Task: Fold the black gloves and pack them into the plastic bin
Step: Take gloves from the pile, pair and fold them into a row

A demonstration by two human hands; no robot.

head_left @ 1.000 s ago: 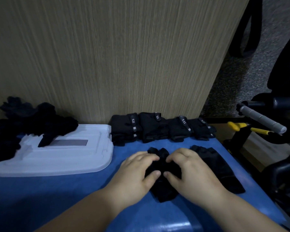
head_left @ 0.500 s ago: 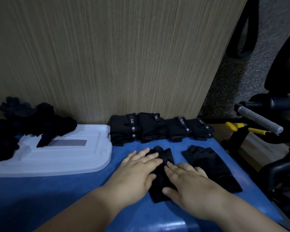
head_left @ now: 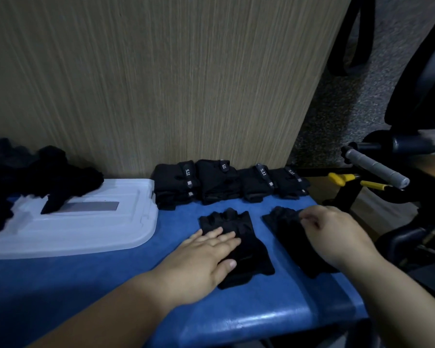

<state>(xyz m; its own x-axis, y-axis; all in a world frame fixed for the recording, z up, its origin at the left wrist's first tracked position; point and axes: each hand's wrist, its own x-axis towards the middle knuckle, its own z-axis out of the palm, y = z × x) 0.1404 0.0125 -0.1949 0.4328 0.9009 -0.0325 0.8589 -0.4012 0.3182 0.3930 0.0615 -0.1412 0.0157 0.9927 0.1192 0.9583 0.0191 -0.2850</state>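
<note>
While the left hand (head_left: 209, 249) lies flat, pressing one black glove (head_left: 251, 252) to the blue counter (head_left: 126, 277), the right hand (head_left: 337, 234), well apart, curls onto the second glove (head_left: 286, 237).
Both gloves look thin, light and limp. The right fingers seem to pinch its finger end, though blur hides the contact. Best gripped at the cuff or finger end.

Dim light; wood-grain panel (head_left: 161, 71) behind blue padded bench (head_left: 86, 285), speckled grey carpet (head_left: 349, 96) at right.
</note>
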